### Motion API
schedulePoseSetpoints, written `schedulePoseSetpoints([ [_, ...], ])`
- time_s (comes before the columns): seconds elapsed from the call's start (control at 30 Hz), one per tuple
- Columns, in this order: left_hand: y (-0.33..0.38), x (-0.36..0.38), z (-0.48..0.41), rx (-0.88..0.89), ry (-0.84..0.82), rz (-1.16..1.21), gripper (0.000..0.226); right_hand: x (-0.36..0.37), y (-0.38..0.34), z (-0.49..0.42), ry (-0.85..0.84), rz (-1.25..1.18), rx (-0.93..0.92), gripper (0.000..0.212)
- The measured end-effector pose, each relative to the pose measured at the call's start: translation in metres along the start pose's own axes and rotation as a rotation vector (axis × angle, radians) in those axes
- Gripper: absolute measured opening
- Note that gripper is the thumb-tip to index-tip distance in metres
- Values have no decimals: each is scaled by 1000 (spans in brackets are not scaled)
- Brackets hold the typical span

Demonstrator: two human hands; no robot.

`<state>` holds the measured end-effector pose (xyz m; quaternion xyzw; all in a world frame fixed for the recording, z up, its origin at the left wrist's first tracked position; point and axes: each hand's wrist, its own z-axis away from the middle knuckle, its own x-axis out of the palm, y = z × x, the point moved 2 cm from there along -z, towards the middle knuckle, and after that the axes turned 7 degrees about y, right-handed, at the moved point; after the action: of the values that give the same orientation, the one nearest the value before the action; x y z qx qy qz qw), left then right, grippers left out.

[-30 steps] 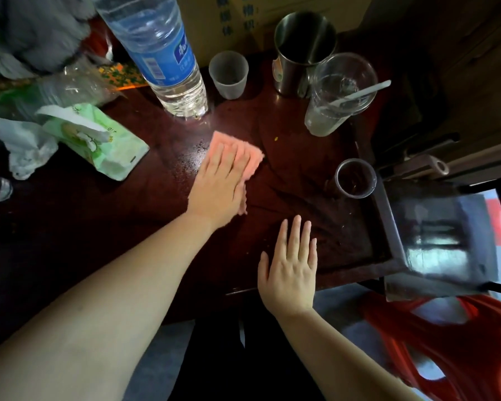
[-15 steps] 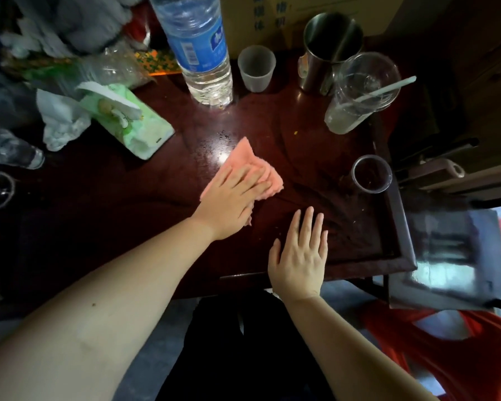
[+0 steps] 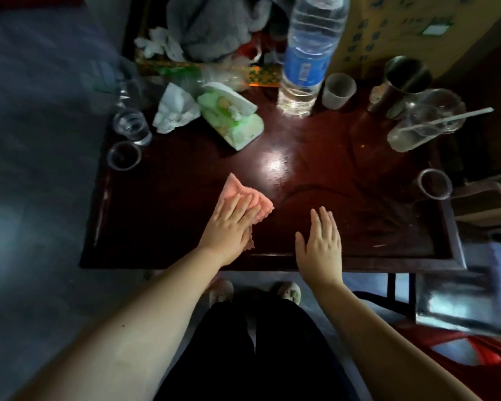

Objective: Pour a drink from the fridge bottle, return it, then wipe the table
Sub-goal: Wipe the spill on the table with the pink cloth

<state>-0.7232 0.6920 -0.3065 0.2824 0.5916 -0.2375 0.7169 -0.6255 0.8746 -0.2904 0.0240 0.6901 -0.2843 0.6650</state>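
A pink cloth (image 3: 245, 195) lies bunched on the dark red table (image 3: 315, 157) near its front edge. My left hand (image 3: 229, 227) presses flat on the cloth with straight fingers. My right hand (image 3: 320, 246) rests flat on the table just to the right, fingers straight, holding nothing. A large clear water bottle (image 3: 307, 53) with a blue label stands at the back middle. A small frosted cup (image 3: 338, 90) stands beside it on the right.
A green wipes pack (image 3: 232, 123) and crumpled tissue (image 3: 175, 111) lie back left, with clear glasses (image 3: 132, 125) at the left edge. A steel mug (image 3: 402, 79), a tipped plastic cup with a straw (image 3: 425, 123) and a small glass (image 3: 435, 183) stand on the right.
My left hand has slid the cloth toward the table's front left. My right hand stayed flat. The camera pulled back and now shows the whole table and my legs.
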Motion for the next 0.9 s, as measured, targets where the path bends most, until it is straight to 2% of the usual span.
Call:
schedulePoseSetpoints([
  [0.17, -52, -3, 47, -196, -7, 23, 60, 32, -86, 12, -128, -44, -165, 58],
  [0.43, -133, 8, 96, -333, -27, -13, 65, 64, -167, 15, -278, 27, -344, 60],
  [0.6, -163, 7, 111, -343, 14, 30, 63, 75, -186, 16, -326, 167, -350, 64],
  [0.77, -168, 5, 112, -310, 7, 55, 65, 73, -185, 18, -351, 204, -335, 64],
  [0.9, -162, -2, 111, -334, -60, 62, 59, 64, -182, 14, -426, 239, -370, 64],
])
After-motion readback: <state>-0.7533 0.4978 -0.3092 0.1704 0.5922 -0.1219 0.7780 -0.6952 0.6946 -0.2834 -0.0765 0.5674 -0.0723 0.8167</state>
